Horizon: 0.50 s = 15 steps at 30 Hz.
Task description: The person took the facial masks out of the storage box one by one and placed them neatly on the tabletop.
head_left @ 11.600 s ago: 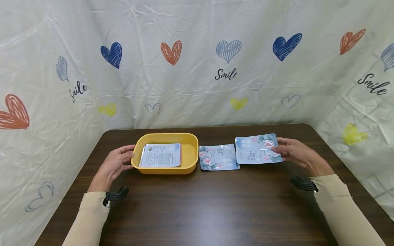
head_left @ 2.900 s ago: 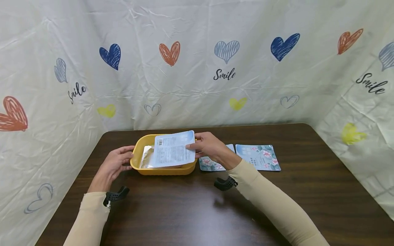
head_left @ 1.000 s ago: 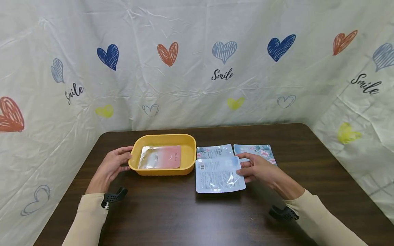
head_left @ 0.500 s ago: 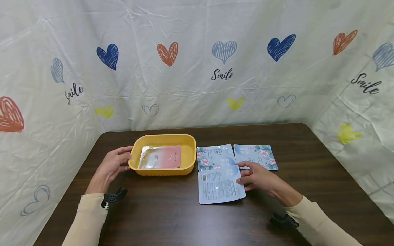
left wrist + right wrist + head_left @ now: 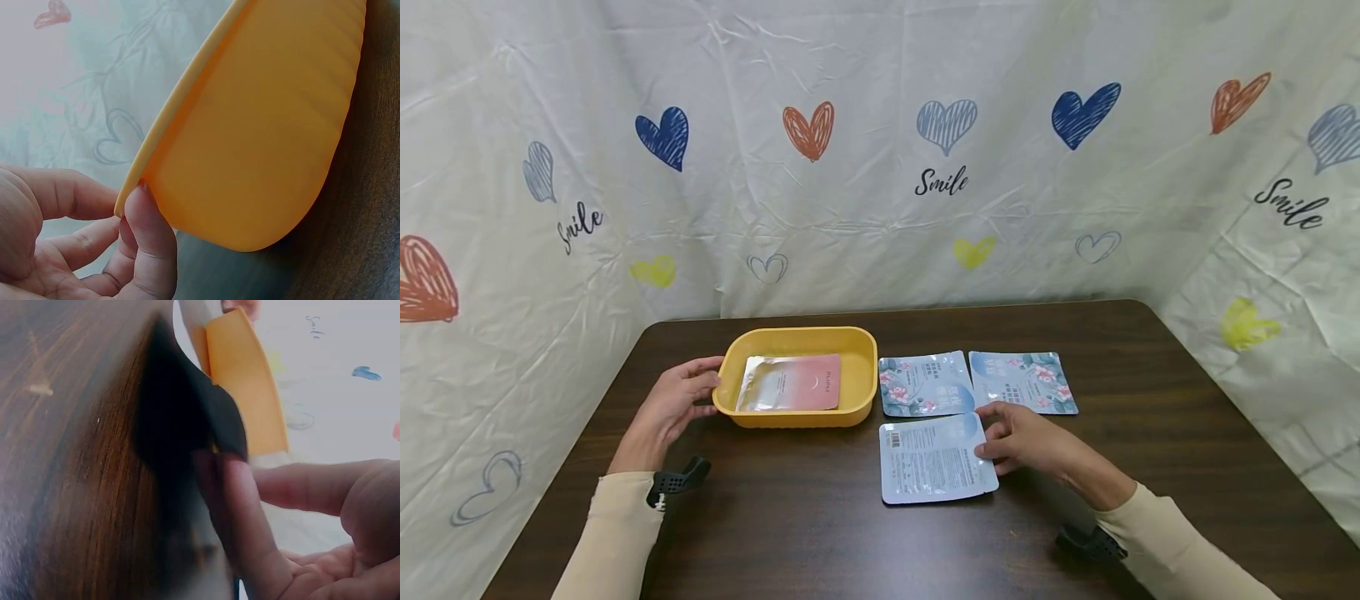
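My left hand (image 5: 672,404) pinches the left rim of a yellow plastic basket (image 5: 871,379); the left wrist view shows thumb and fingers on that rim (image 5: 181,94). Inside the basket lies a pink and silver sheet mask packet (image 5: 816,383). My right hand (image 5: 1033,446) pinches the right edge of a pale blue sheet mask packet (image 5: 928,462), its printed back facing up, low over or on the table. In the right wrist view this packet is dark and seen nearly edge-on. Whether other packets lie under the pink one is hidden.
Two blue flowered sheet mask packets lie face up right of the basket, a left one (image 5: 925,383) and a right one (image 5: 1022,382). The dark wooden table (image 5: 790,517) ends at a white curtain (image 5: 850,275) printed with hearts.
The right hand has taken the pale blue packet out of the basket, baring the pink one, and brought it down in front of the flowered packets. The left hand keeps its grip.
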Motion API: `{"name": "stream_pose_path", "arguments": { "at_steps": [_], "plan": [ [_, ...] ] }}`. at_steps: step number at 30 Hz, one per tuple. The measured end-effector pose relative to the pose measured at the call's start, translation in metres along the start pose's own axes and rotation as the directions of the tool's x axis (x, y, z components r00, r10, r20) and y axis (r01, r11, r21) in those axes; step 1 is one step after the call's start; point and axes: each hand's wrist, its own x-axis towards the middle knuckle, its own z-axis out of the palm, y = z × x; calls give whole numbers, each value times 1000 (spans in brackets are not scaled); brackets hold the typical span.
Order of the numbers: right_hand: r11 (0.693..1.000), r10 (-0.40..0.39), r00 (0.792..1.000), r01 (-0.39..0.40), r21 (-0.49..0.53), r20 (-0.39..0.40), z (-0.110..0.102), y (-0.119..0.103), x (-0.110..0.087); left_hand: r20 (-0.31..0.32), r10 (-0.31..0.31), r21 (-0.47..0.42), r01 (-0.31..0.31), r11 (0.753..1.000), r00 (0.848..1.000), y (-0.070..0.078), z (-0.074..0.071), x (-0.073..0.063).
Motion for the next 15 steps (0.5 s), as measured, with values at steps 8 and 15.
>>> {"name": "stream_pose_path", "arguments": {
  "at_steps": [8,15],
  "plan": [
    [979,25,999,-31,-200,-33,-4,-11,-8,7,4,-7,-4,1000,1000,0,0,-1],
    [953,-32,998,12,-303,-61,-20,-33,-10,-1,1,6,-1,1000,1000,0,0,-1]
  ]
}}
